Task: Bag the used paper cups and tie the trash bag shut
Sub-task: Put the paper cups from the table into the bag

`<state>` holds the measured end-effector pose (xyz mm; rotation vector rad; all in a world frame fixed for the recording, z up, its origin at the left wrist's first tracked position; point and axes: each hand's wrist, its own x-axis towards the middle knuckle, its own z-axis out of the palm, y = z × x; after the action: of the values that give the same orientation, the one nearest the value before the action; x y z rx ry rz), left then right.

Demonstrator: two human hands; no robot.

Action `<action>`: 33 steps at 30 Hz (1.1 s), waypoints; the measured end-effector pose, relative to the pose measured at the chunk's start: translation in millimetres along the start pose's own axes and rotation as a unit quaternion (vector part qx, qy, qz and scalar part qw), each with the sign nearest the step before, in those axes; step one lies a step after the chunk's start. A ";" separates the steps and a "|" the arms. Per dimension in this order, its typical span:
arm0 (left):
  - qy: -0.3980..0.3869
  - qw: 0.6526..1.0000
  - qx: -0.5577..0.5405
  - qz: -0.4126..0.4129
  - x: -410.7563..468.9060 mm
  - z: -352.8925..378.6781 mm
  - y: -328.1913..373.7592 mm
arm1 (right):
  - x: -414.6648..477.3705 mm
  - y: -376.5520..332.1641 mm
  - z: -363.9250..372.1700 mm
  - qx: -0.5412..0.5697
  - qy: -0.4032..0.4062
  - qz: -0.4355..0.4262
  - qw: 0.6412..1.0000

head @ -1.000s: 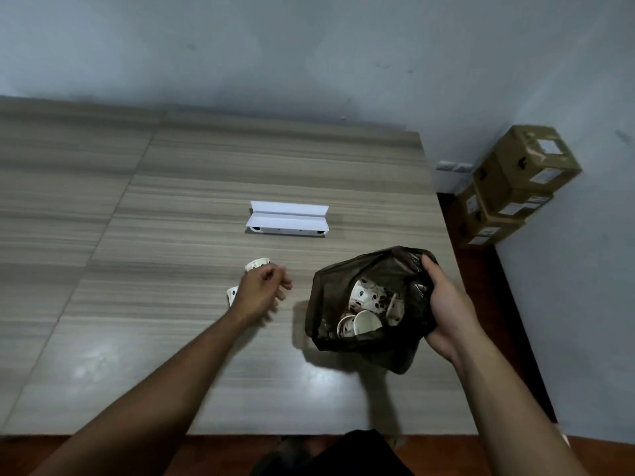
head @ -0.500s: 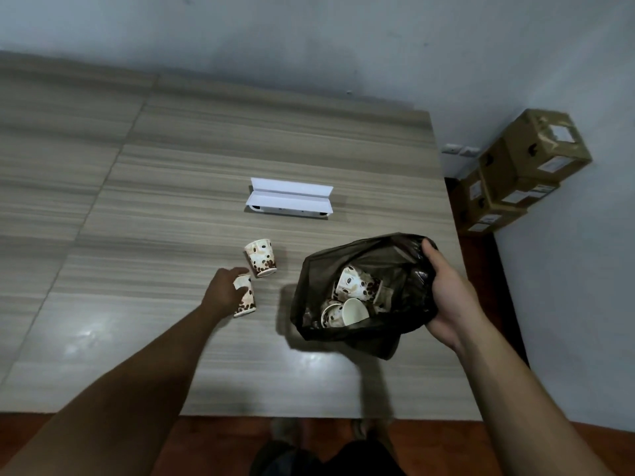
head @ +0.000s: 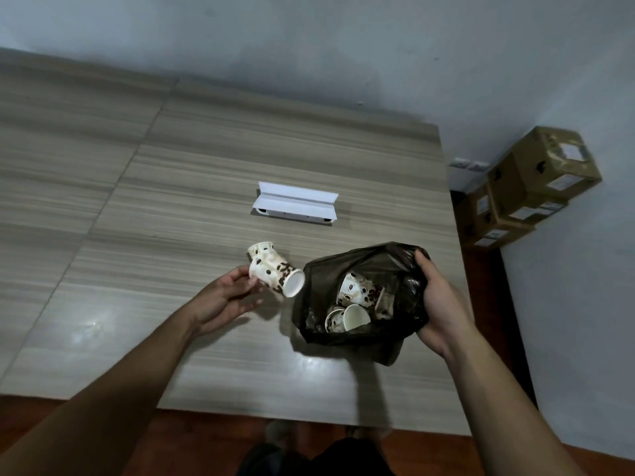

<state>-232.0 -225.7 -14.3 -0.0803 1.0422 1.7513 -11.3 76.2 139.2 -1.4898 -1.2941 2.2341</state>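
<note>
Here, my left hand pinches a crumpled white paper cup with brown bean print. Its long axis points base-first to the right, at the dark plastic trash bag just beside it. My right hand clenches the bag's rim, holding the mouth open. On the brown cardboard boxes far right, the labels are unreadable.

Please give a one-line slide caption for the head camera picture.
The left hand holds a paper cup beside the black trash bag that the right hand holds open; other cups inside.

Cup L of bag; box behind; maybe 3 cups inside.
</note>
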 end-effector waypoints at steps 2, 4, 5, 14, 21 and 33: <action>-0.075 0.997 0.010 0.003 -1.4 34.9 1.5 | -2.1 0.3 3.4 0.002 0.005 0.000 1.000; -0.107 0.992 0.073 -0.002 3.3 70.1 -4.5 | -5.8 -1.4 6.9 0.010 0.006 -0.005 1.000; -0.106 0.986 0.128 0.000 8.3 86.8 -9.5 | -7.5 -2.7 8.6 0.011 0.010 -0.010 1.000; -0.059 0.927 0.366 0.060 44.3 176.0 -64.1 | -21.3 -18.2 17.3 -0.051 0.003 -0.081 0.995; -0.153 0.930 0.335 -0.015 36.3 175.5 6.9 | -5.9 -28.3 11.5 -0.031 0.008 -0.090 0.995; 0.211 0.916 0.333 0.072 140.9 43.6 52.3 | 36.5 -34.5 18.8 0.010 0.029 -0.071 0.997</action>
<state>-319.2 -96.4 -27.0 0.0517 1.9601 1.4421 -55.2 106.8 142.1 -1.3972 -1.3133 2.0934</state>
